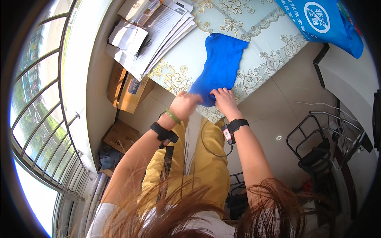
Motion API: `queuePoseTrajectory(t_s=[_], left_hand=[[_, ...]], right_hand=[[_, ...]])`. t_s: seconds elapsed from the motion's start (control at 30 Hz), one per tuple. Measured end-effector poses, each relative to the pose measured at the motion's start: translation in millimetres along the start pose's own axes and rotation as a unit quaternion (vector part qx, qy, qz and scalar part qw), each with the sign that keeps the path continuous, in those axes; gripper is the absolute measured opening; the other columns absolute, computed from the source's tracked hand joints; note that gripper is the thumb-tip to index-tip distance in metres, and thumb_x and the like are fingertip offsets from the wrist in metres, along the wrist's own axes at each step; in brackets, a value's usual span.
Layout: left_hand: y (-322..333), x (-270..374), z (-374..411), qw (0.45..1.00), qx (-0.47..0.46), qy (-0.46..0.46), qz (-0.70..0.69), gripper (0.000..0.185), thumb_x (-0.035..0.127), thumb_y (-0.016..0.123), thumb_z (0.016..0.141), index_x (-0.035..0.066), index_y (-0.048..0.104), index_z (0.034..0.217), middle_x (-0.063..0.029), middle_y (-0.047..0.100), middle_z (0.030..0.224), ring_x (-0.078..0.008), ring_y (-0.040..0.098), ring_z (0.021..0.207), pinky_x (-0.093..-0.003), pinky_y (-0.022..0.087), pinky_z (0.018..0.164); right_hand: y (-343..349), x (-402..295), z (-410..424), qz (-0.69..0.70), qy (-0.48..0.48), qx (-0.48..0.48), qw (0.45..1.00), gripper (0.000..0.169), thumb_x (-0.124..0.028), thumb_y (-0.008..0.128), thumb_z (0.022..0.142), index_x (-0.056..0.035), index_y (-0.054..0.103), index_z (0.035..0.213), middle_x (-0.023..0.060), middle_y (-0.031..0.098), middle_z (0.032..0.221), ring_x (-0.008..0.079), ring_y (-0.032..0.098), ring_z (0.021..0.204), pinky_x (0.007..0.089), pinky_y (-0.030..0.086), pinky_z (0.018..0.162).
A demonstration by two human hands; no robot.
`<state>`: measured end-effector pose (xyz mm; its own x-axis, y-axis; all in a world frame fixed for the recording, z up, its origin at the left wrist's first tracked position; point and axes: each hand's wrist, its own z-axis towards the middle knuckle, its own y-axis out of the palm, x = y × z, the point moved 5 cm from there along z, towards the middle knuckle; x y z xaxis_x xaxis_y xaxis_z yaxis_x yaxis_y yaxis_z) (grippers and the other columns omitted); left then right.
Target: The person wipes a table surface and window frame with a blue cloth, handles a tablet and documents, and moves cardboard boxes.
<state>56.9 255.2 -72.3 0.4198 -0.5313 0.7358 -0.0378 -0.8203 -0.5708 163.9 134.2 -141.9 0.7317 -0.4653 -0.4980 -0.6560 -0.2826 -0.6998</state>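
Note:
A blue knitted-looking cloth (221,64) lies spread over the near corner of a table. Its far edge is fairly straight, and its near end is bunched between my hands. My left hand (185,104), slightly blurred, has its fingers curled on the cloth's near left edge. At the near right edge, my right hand (225,99) pinches the fabric between thumb and fingers. Both wrists wear black straps, and a green bangle (173,116) circles the left one.
A floral tablecloth (256,80) covers the table. Stacked papers (166,38) and a small box (138,12) sit at the far left. A blue bag (324,26) bearing writing stands at the far right. Cardboard boxes (131,92) are below left; a folding metal frame (309,131) stands right.

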Motion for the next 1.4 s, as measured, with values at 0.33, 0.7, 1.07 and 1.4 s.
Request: queuePoseTrajectory(t_s=[0.33, 0.7, 1.07, 1.4], left_hand=[[36, -30, -38, 0.972, -0.219, -0.087, -0.002, 0.012, 0.009, 0.053, 0.076, 0.011, 0.060, 0.085, -0.0060, 0.065, 0.074, -0.0267, 0.062, 0.073, -0.0389, 0.047, 0.072], [-52, -42, 56, 0.967, 0.210, -0.096, 0.108, 0.028, 0.009, 0.058, 0.075, 0.012, 0.057, 0.103, -0.0118, 0.060, 0.096, -0.0295, 0.054, 0.094, -0.0391, 0.040, 0.085], [29, -41, 50, 0.988, 0.009, 0.030, 0.150, 0.023, 0.021, 0.072, 0.065, 0.013, 0.056, 0.079, -0.0007, 0.054, 0.076, -0.0191, 0.054, 0.078, -0.0325, 0.042, 0.070], [58, -51, 39, 0.965, -0.013, 0.043, 0.258, 0.018, 0.014, 0.064, 0.065, 0.013, 0.056, 0.081, -0.0020, 0.052, 0.080, -0.0184, 0.050, 0.082, -0.0317, 0.037, 0.075]], right_hand=[[17, 4, -76, 0.089, 0.062, -0.175, 0.979, 0.013, -0.007, 0.059, 0.071, -0.0065, 0.061, 0.084, 0.0105, 0.062, 0.090, 0.0293, 0.058, 0.089, 0.0410, 0.047, 0.074], [-79, 55, 15, 0.262, 0.187, 0.232, 0.918, 0.026, -0.011, 0.063, 0.079, -0.0046, 0.050, 0.100, 0.0119, 0.057, 0.093, 0.0279, 0.059, 0.079, 0.0381, 0.048, 0.071], [-4, -9, 18, -0.023, 0.001, 0.041, 0.999, 0.035, -0.021, 0.077, 0.064, -0.0117, 0.054, 0.089, 0.0049, 0.049, 0.087, 0.0220, 0.049, 0.090, 0.0349, 0.041, 0.076], [3, 3, 14, -0.031, -0.034, 0.081, 0.996, 0.019, -0.008, 0.068, 0.067, -0.0101, 0.054, 0.079, 0.0044, 0.052, 0.082, 0.0234, 0.051, 0.083, 0.0351, 0.040, 0.072]])
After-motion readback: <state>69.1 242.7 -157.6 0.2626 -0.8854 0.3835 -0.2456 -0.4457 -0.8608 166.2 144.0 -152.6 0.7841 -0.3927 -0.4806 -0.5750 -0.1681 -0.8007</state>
